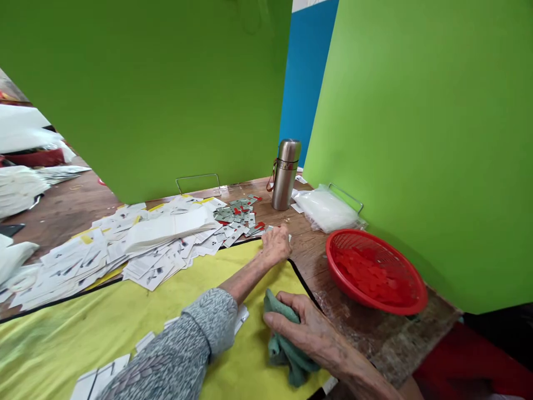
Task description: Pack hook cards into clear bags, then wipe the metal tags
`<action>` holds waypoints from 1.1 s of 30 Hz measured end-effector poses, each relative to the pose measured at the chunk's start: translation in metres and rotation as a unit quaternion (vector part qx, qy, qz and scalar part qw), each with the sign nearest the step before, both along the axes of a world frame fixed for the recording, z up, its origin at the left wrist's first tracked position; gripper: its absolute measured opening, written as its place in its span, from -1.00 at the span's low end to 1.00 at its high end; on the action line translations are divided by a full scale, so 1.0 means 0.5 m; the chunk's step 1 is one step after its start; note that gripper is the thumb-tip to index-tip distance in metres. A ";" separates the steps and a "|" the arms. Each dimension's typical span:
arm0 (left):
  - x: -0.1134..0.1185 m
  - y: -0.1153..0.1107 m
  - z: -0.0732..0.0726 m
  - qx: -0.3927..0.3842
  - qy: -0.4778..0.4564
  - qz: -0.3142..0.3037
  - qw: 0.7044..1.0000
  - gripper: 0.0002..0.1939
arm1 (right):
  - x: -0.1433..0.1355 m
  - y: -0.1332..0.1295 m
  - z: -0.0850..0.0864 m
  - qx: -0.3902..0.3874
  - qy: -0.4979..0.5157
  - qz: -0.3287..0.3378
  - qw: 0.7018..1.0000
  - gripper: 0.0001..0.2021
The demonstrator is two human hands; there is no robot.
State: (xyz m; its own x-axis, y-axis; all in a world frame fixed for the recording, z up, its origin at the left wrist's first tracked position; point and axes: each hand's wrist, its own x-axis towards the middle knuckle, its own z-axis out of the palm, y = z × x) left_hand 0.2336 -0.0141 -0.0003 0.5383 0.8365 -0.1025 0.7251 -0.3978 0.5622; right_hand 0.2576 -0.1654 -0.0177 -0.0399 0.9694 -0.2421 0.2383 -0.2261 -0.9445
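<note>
My right hand (310, 328) is closed around a crumpled green cloth (287, 361) above the yellow mat (200, 278). Reaching across the mat, my left hand (277, 244) is at its far edge with fingers bent down. Those fingers are partly hidden by the back of the hand, and bits of a white card show beside them. Just left of that hand lies a pile of small grey-green and red pieces (235, 214). Partly covered by my left sleeve, several white cards (102, 378) rest on the mat.
Printed paper cards (158, 261) spread along the mat's far side, with a white paper stack (166, 228) on top. A steel thermos (285, 178) stands behind. To the right are a plastic bag (328, 208) and a red basket (337, 278) of red pieces. Green panels (166, 100) enclose the table.
</note>
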 end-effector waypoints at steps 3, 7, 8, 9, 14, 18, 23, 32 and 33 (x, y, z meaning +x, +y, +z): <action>0.006 0.008 0.001 -0.047 -0.031 0.022 0.998 -0.70 | -0.001 0.002 -0.003 -0.005 0.014 -0.007 1.000 -0.71; -0.021 0.023 0.022 -0.144 -0.120 0.053 0.981 -0.86 | 0.002 -0.005 0.004 -0.029 0.089 -0.011 0.996 -0.77; -0.036 0.024 0.029 -0.175 -0.144 0.057 0.972 -0.90 | 0.006 -0.008 0.009 -0.024 0.101 -0.013 0.995 -0.78; -0.054 0.023 0.035 -0.206 -0.167 0.059 0.962 -0.94 | 0.011 -0.010 0.016 -0.015 0.104 -0.019 0.994 -0.79; -0.148 -0.011 0.060 -0.317 -0.256 0.068 0.911 -0.91 | 0.041 0.020 0.054 0.106 -0.054 -0.112 0.987 -0.74; -0.175 -0.047 0.067 -0.353 -0.301 0.077 0.882 -0.89 | 0.022 0.076 0.061 0.233 -0.267 -0.140 0.924 -0.71; -0.185 -0.049 0.061 -0.345 -0.332 0.151 0.865 -0.85 | -0.037 0.068 0.034 0.248 -0.370 -0.066 0.893 -0.63; -0.193 -0.070 0.060 -0.342 -0.359 0.175 0.851 -0.90 | -0.022 0.047 0.033 0.119 0.000 -0.182 0.976 -0.70; -0.191 -0.076 0.060 -0.337 -0.362 0.172 0.852 -0.91 | -0.026 0.053 0.034 0.103 0.036 -0.171 0.979 -0.68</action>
State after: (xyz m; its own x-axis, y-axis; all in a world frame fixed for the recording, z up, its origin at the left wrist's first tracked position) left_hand 0.1379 -0.0522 0.0298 0.3997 0.8399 -0.3673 0.1004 0.3582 0.9283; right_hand 0.2444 -0.1389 -0.0006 0.2861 0.9570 -0.0484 0.1126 -0.0837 -0.9901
